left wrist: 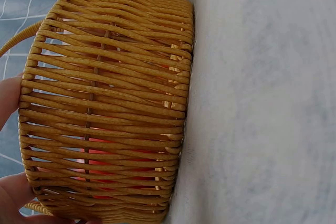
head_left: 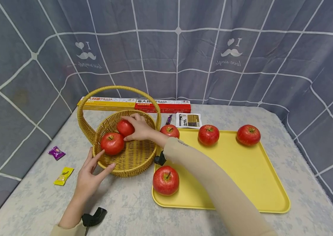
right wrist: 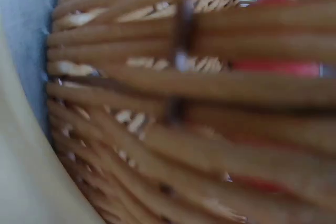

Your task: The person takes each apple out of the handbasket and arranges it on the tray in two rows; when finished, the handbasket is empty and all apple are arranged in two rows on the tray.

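Note:
A yellow wicker basket (head_left: 134, 160) with a tall arched handle stands on the left of the table. My right hand (head_left: 139, 127) reaches into it and holds a red apple (head_left: 124, 128), fingers curled over the fruit. A second red apple (head_left: 112, 143) sits beside it in the basket. My left hand (head_left: 91, 177) grips the basket's near left rim, its thumb and forefinger over the edge. The left wrist view shows the woven side (left wrist: 105, 98), with red visible through the gaps. In the right wrist view the blurred basket wall (right wrist: 184, 87) hides the right hand.
A yellow tray (head_left: 237, 170) on the right bears several apples, one apple (head_left: 166, 180) at its near left corner. Two pasta boxes (head_left: 163, 106) and a white packet (head_left: 188, 120) lie behind. Purple (head_left: 56, 152) and yellow wrapped sweets (head_left: 64, 176) lie left of the basket.

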{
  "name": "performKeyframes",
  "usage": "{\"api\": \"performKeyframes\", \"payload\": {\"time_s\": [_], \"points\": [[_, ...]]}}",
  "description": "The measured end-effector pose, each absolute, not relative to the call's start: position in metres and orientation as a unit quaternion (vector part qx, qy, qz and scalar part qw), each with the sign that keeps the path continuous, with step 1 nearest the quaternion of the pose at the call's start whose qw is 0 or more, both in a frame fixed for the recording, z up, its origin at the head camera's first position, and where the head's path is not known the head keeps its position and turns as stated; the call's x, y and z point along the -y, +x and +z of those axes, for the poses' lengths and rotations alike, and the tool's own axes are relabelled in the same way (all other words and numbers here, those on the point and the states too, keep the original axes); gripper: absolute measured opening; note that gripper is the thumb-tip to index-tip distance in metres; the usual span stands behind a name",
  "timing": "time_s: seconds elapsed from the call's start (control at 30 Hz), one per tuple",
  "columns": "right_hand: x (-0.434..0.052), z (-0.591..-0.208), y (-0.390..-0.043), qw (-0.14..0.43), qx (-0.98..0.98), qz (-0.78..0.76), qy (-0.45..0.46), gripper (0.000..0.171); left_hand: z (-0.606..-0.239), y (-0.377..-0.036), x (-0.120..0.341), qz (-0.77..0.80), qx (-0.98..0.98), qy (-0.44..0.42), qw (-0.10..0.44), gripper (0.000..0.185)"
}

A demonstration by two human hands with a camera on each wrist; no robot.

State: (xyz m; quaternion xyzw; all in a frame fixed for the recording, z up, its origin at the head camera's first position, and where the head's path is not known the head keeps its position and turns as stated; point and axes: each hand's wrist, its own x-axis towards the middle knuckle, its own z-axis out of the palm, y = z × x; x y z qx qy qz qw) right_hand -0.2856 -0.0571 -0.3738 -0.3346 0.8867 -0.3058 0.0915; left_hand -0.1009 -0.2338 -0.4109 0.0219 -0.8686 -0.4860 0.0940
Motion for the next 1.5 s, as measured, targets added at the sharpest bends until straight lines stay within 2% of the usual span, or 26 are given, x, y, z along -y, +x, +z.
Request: {"api": "performKeyframes", "payload": {"time_s": [0.23,0.47,0.67,0.83,1.07,1.27,1.4,1.5], "points": [[0.053,-0.371,-0.284,0.086,-0.888,-0.29,-0.346,0.072,-0.412,-0.102,0.233,-0.482,0.871,0.021,0.095,0.068],[0.043,-0.364,-0.277,0.106,-0.912,-0.19,-0.349,0.09,-0.414,-0.102,0.234,-0.478,0.873,0.022,0.098,0.067],[0.035,-0.359,-0.27,0.141,-0.892,-0.169,-0.396,0.083,-0.416,-0.103,0.235,-0.475,0.874,0.024,0.099,0.067],[0.019,-0.349,-0.258,0.146,-0.871,-0.2,-0.425,0.088,-0.417,-0.102,0.234,-0.478,0.873,0.032,0.097,0.067],[-0.038,-0.326,-0.236,0.145,-0.812,-0.313,-0.472,0.085,-0.417,-0.102,0.234,-0.477,0.873,0.028,0.098,0.067],[-0.107,-0.318,-0.22,0.2,-0.749,-0.422,-0.47,0.083,-0.417,-0.102,0.233,-0.475,0.874,0.028,0.099,0.066],[-0.151,-0.324,-0.208,0.218,-0.759,-0.419,-0.447,0.089,-0.417,-0.101,0.233,-0.477,0.873,0.029,0.099,0.066],[-0.18,-0.335,-0.198,0.224,-0.777,-0.396,-0.436,0.087,-0.416,-0.101,0.234,-0.479,0.872,0.027,0.1,0.065]]}}
